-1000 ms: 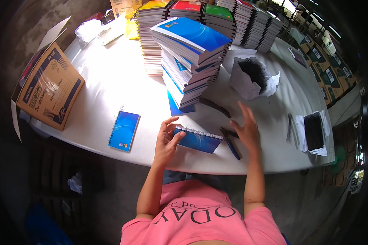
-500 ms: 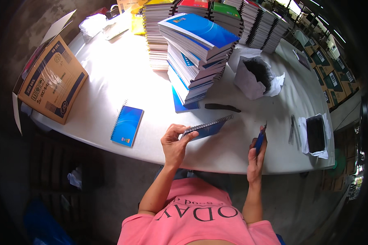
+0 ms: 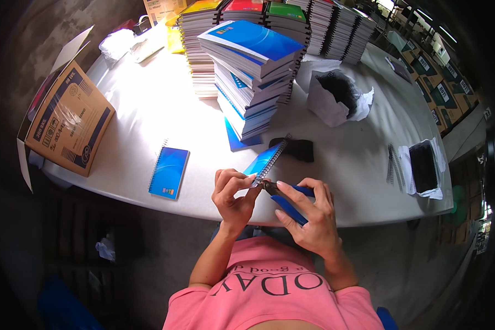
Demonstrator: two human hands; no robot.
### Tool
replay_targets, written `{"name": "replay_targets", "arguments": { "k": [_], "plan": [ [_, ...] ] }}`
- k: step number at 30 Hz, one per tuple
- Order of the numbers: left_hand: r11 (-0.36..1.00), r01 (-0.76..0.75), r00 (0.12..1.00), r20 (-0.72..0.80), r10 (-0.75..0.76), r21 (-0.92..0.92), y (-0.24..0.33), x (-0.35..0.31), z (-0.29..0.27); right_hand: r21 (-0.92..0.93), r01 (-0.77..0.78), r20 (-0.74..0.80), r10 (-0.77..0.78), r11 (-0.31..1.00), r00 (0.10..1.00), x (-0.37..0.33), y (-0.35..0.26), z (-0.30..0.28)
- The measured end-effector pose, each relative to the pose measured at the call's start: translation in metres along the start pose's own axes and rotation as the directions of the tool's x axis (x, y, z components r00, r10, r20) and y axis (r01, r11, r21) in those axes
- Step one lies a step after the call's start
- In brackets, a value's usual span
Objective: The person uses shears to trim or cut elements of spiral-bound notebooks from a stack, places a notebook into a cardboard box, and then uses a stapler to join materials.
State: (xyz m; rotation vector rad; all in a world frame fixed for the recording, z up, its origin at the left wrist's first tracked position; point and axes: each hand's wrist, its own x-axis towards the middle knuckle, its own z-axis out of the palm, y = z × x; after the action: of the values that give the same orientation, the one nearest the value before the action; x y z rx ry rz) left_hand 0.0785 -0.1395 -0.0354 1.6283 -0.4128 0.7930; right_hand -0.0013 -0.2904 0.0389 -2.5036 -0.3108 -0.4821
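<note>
My left hand point(image 3: 232, 197) pinches the near end of a small blue spiral notebook point(image 3: 262, 159), which is tilted with its wire coil facing right. My right hand point(image 3: 318, 223) grips pliers with blue handles point(image 3: 289, 209). Their handles are spread, and the dark jaws meet the near end of the coil, close to my left fingertips. The exact bite of the jaws is too small to make out. Another blue spiral notebook point(image 3: 169, 171) lies flat on the table to the left. Just beyond the held notebook is a flat black object point(image 3: 298, 150).
A tall, uneven stack of blue books point(image 3: 253, 41) stands ahead, backed by more spiral-bound stacks. An open cardboard box point(image 3: 71, 121) is at the left. Paper wraps with black contents point(image 3: 335, 96) and a black bundle point(image 3: 423, 168) beside loose wire coils point(image 3: 391, 164) are at the right of the white table.
My right hand has swung left with the pliers, bringing the jaws to the notebook's coil. My left hand has turned the notebook so that its far end points more away from me.
</note>
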Motion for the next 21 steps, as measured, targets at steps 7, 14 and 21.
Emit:
{"name": "replay_targets", "arguments": {
  "k": [7,14,21],
  "plan": [
    [0.996,-0.088,0.995,0.037,0.088,0.011,0.001,-0.002,0.005,0.501,-0.369,0.351,0.206,0.783,0.914,-0.01,0.007,-0.006],
    [0.993,0.054,0.998,-0.006,-0.054,-0.105,-0.001,-0.01,0.006,0.652,-0.392,0.394,0.151,0.65,0.907,-0.024,0.019,0.013],
    [0.783,0.488,0.852,0.014,-0.524,-0.387,-0.007,-0.004,-0.031,-0.469,-0.508,-0.023,0.565,0.723,0.825,-0.059,0.091,0.017]
  ]
}}
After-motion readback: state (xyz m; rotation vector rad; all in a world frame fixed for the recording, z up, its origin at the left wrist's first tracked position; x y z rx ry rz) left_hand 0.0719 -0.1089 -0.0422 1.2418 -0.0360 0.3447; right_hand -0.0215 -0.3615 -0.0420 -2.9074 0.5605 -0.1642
